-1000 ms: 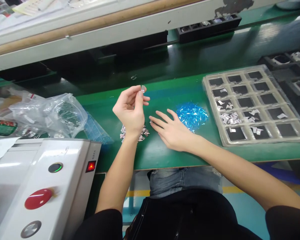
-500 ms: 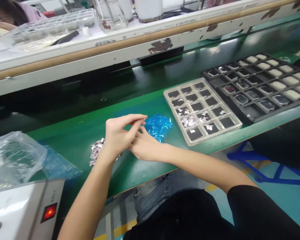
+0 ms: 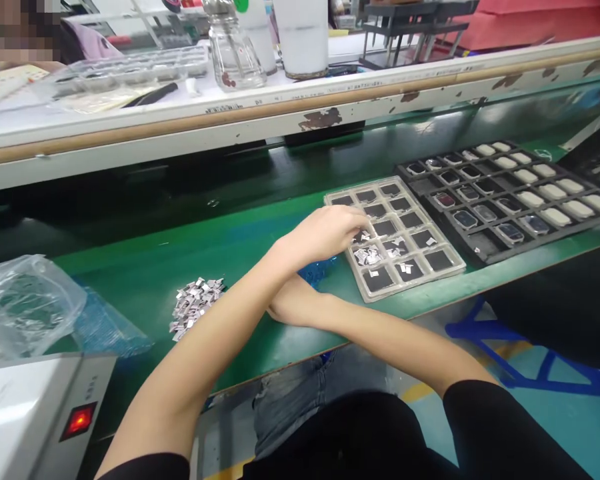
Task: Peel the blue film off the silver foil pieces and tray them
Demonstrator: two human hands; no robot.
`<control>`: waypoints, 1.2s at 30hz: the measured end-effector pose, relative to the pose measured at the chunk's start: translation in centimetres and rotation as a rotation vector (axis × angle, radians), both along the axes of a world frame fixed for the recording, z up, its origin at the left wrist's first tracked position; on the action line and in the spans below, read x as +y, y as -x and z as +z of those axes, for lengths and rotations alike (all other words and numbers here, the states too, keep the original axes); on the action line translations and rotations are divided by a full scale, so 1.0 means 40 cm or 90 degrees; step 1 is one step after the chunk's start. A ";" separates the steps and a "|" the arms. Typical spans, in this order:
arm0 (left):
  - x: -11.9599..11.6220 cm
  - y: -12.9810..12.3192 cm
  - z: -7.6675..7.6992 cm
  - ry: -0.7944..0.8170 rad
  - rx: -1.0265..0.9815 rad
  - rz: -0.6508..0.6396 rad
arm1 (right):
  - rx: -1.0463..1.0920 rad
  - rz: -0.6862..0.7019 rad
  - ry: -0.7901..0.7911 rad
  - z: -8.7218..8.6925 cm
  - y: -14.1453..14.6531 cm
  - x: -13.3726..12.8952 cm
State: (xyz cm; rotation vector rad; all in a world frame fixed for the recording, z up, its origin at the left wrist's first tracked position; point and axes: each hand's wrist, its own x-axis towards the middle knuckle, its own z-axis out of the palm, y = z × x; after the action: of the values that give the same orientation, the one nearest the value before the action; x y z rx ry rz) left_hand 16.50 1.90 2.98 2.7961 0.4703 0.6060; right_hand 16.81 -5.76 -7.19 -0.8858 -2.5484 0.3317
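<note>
My left hand [image 3: 327, 233] reaches across to the clear compartment tray [image 3: 405, 272], its fingers bent together over a compartment near the tray's left edge. Small white pieces [image 3: 367, 255] lie in some of its dark-lined compartments. Whatever is between those fingertips is too small or hidden to make out. Beneath my left forearm, my right hand [image 3: 295, 303] stays low over the green table, its fingers hidden. Crumpled blue film strips [image 3: 317, 272] show partly behind my hands. A pile of small white-and-grey pieces [image 3: 195, 307] lies to the left of my left forearm.
A black tray [image 3: 485, 250] with watch-like cases and pale oval pieces adjoins the clear tray. At left are a clear plastic bag [image 3: 35, 300] and a white machine [image 3: 25, 407] with a lit red switch. A shelf [image 3: 205, 113] carries a glass bottle [image 3: 235, 60]; a person sits beyond it.
My left hand has parted from my right hand and moved right, over the clear tray. The right hand has stayed about in place, now covered by the left forearm. The view has shifted slightly.
</note>
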 end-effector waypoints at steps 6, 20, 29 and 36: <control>-0.037 0.235 0.013 0.059 -0.240 0.210 | 0.061 -0.140 -0.109 0.059 -0.026 0.002; -0.082 0.383 -0.131 0.737 -0.413 0.213 | 0.357 -0.201 -0.242 0.067 -0.067 0.054; -0.076 0.396 -0.136 0.782 -0.506 0.223 | 0.358 -0.213 -0.236 0.078 -0.074 0.058; -0.080 0.391 -0.149 0.722 -0.492 0.261 | 0.396 -0.221 -0.103 0.079 -0.071 0.057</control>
State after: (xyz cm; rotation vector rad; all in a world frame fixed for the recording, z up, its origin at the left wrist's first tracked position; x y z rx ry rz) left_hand 0.88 -1.31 -2.99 1.2832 0.8473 1.0049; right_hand 19.64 -3.47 -4.03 -0.9594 -1.7920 0.2403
